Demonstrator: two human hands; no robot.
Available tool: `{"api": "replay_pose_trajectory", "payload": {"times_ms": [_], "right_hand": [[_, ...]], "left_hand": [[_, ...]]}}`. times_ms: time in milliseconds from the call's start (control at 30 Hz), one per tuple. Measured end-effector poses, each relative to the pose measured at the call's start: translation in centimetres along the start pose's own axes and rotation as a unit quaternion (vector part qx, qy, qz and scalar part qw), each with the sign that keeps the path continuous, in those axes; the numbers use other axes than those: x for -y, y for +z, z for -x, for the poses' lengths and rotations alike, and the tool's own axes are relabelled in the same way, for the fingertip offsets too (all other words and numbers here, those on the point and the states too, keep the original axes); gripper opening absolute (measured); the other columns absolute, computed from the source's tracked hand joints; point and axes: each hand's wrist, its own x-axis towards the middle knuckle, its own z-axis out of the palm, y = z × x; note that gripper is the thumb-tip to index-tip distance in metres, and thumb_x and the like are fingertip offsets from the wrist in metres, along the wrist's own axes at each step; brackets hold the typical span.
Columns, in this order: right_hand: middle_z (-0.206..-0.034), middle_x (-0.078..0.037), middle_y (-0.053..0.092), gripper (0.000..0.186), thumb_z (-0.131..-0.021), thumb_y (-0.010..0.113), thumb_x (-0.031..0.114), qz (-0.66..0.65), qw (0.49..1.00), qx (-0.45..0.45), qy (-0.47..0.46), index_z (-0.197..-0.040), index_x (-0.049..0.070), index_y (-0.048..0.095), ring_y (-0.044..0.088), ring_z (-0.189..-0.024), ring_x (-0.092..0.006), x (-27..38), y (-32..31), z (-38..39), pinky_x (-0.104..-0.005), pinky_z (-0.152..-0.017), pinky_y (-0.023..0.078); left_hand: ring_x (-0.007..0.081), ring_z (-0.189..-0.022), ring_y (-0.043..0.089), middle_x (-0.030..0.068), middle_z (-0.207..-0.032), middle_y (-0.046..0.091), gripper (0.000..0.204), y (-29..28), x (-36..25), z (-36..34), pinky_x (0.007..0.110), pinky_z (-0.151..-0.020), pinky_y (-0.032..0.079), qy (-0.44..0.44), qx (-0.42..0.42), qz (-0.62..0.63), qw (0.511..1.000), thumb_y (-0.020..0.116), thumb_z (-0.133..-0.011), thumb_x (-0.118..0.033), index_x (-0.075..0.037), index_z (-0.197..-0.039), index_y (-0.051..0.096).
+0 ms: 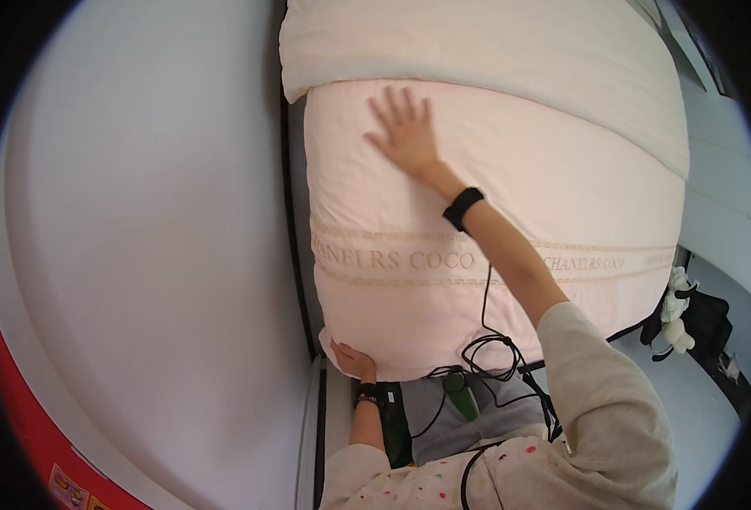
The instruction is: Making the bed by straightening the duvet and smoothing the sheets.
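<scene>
A pale pink quilt (503, 170) with a beige patterned band covers the bed. My right hand (405, 136), slightly blurred, is spread over the quilt's upper left part, palm down and fingers apart; it holds nothing. A black band circles that wrist. At the quilt's near left corner rests my left hand (355, 363), its fingers stretched out along the edge, some of them partly hidden. A dark beaded bracelet is on the left wrist. Beyond my right hand lies a cream folded cover (486, 42) across the far part of the bed.
A white wall (155, 212) runs close along the bed's left side. Coiled black cable (490, 355) hangs over the near edge, close to a green object (460, 398). A black bag (707, 323) and a white plush toy (675, 314) are at the right.
</scene>
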Motion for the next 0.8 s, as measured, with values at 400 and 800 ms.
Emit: {"api": "replay_pose_trajectory", "payload": {"times_ms": [400,800], "right_hand": [[-0.135,-0.012,0.04,0.052,-0.088,0.04,0.051,-0.348,0.865,0.223,-0.284,-0.12,0.013,0.054,0.03,-0.129,-0.0286,14.8,1.0,10.4,-0.0492,-0.108,0.016],[-0.143,-0.015,0.026,0.053,-0.092,0.035,0.038,0.081,0.96,-0.086,0.253,-0.138,0.012,0.03,0.025,-0.131,-0.0362,-14.5,-2.1,9.7,-0.0567,-0.104,0.016]], "left_hand": [[0.0387,-0.085,0.057,0.0212,-0.098,0.061,0.035,0.8,-0.3,0.2,0.041,-0.072,0.045,0.022,-0.011,0.017,1.0,0.032,-0.095,-0.024,-0.002,-0.112,0.053],[0.0392,-0.089,0.057,0.021,-0.1,0.06,0.034,0.1,0.2,-0.2,0.042,-0.074,0.045,0.015,-0.009,0.01,1.0,0.033,-0.093,-0.022,-0.002,-0.113,0.053]]}}
